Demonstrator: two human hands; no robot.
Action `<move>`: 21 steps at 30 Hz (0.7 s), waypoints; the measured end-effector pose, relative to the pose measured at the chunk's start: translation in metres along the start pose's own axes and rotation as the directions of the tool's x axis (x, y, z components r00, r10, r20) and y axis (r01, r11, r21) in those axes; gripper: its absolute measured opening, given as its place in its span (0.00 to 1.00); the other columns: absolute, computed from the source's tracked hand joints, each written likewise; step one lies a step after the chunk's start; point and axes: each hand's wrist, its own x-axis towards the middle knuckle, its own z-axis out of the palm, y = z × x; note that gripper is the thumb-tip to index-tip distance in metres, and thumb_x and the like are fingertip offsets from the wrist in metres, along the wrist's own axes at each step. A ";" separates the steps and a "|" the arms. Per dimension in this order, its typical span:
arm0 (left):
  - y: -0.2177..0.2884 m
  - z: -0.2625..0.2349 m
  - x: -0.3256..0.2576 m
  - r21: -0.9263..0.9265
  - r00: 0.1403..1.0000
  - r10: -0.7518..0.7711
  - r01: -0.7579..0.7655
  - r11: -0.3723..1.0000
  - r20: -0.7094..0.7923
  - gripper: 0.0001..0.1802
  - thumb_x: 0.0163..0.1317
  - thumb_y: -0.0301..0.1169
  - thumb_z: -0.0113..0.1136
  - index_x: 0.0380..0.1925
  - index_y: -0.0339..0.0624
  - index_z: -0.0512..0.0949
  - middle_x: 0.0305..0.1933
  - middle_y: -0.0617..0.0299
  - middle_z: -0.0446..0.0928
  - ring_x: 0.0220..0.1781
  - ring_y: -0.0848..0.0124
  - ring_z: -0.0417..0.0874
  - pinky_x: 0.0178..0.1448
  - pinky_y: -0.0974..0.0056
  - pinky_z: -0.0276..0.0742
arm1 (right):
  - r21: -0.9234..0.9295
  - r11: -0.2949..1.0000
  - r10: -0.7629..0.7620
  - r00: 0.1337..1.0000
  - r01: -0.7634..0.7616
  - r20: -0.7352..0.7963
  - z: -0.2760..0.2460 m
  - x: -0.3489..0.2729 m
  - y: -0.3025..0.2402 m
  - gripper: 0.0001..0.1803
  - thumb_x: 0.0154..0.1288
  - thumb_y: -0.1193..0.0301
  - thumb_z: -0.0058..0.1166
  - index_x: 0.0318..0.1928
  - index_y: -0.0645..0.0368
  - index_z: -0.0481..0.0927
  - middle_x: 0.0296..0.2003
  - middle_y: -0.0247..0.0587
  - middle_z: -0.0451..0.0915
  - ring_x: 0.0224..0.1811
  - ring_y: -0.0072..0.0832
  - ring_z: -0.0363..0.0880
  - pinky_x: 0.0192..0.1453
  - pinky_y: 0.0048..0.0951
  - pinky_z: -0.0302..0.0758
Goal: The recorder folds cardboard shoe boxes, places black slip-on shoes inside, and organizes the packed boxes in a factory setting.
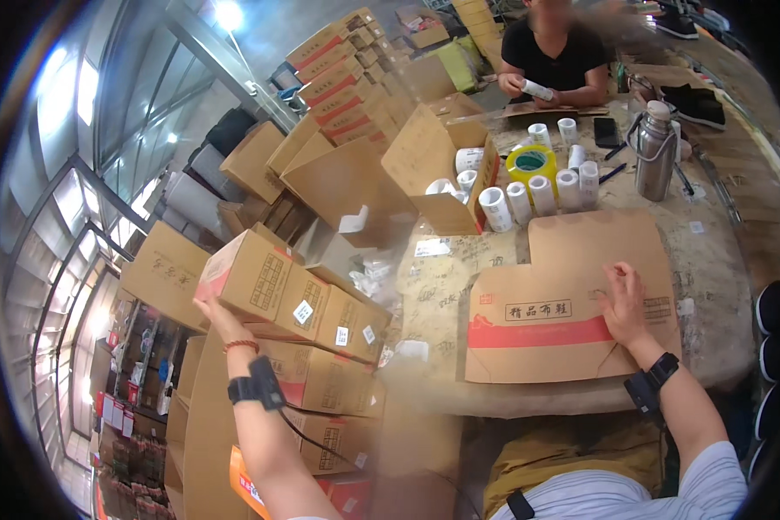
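Note:
At the left, my left hand [217, 315] is against the near end of a closed cardboard box [250, 270], its fingers at the lower edge and partly hidden. That box lies in a row with other boxes bearing white labels, on top of a stack. My right hand [622, 302] is above the right part of a flattened cardboard box [537, 334] with a red band, which lies on the table. Its fingers are apart and slightly bent, with nothing in them. Whether they touch the cardboard I cannot tell.
On the table [433, 321], an open carton [446, 212] holds label rolls. More label rolls [542, 195], yellow tape [531, 162], a phone [607, 132] and a steel flask [656, 154] stand beyond the flat cardboard. Across sits a person [553, 61] holding a roll. Boxes [334, 95] are piled behind.

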 end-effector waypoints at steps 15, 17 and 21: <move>-0.094 0.064 -0.173 0.332 0.709 0.340 -0.627 0.705 0.618 0.24 0.55 0.24 0.61 0.53 0.32 0.70 0.54 0.47 0.72 0.60 0.55 0.69 0.66 0.56 0.61 | 0.239 0.970 0.075 0.994 -0.054 -0.083 0.001 0.003 0.012 0.23 0.57 0.66 0.57 0.53 0.57 0.72 0.50 0.45 0.68 0.52 0.40 0.69 0.54 0.38 0.67; -0.137 0.080 -0.250 0.148 0.745 0.301 -0.470 0.870 0.595 0.10 0.54 0.23 0.58 0.37 0.33 0.78 0.44 0.52 0.77 0.49 0.57 0.76 0.57 0.56 0.69 | 0.646 0.728 0.288 0.957 -0.228 0.012 -0.002 0.004 0.023 0.17 0.58 0.69 0.57 0.48 0.59 0.75 0.45 0.41 0.73 0.45 0.33 0.74 0.48 0.30 0.71; -0.147 0.090 -0.315 0.162 0.546 0.327 -0.666 0.728 0.771 0.07 0.57 0.25 0.55 0.30 0.34 0.80 0.38 0.53 0.79 0.46 0.58 0.77 0.54 0.56 0.70 | 0.567 0.771 0.355 0.935 -0.290 -0.005 -0.066 -0.021 0.040 0.12 0.60 0.70 0.56 0.43 0.60 0.79 0.40 0.37 0.75 0.40 0.26 0.76 0.43 0.25 0.72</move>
